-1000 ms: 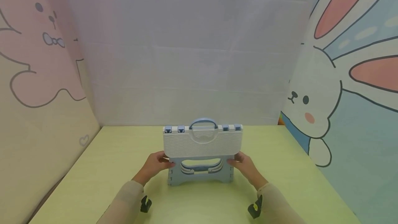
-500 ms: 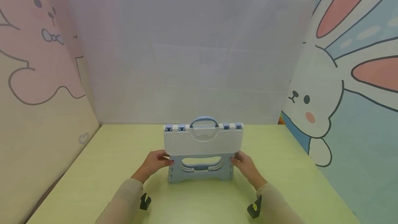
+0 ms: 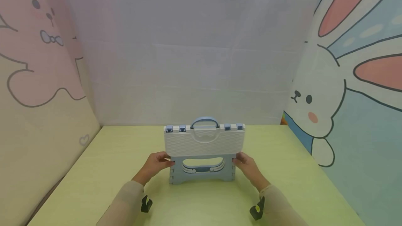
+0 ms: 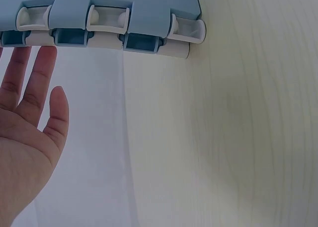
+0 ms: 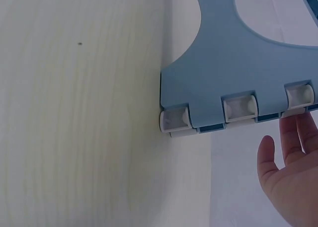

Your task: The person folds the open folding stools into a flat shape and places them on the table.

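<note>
A folded step stool [image 3: 204,145] stands upright near the middle of the table, with a white textured panel above pale blue folded legs. Its blue carry handle [image 3: 205,119] arches over the top. My left hand [image 3: 154,165] holds the stool's left side, thumb at the front edge and fingers reaching behind. At the opposite side my right hand [image 3: 248,166] grips it in the same way. White hinge pieces [image 4: 108,19] line the blue leg edge in the left wrist view, above extended fingers. In the right wrist view, fingertips touch the hinged edge of the blue leg [image 5: 213,78].
The pale yellow table [image 3: 110,156] runs back to a white cloth wall [image 3: 194,55]. A side wall with a pink cartoon [image 3: 44,65] stands at left, and one with a white rabbit [image 3: 320,90] at right. Black clips [image 3: 146,204] hang by the wrists.
The right thumb has moved slightly outward toward the stool's edge. The stool's lower edge sits a little higher in the head view, which has itself shifted slightly. Both hands stay on the stool.
</note>
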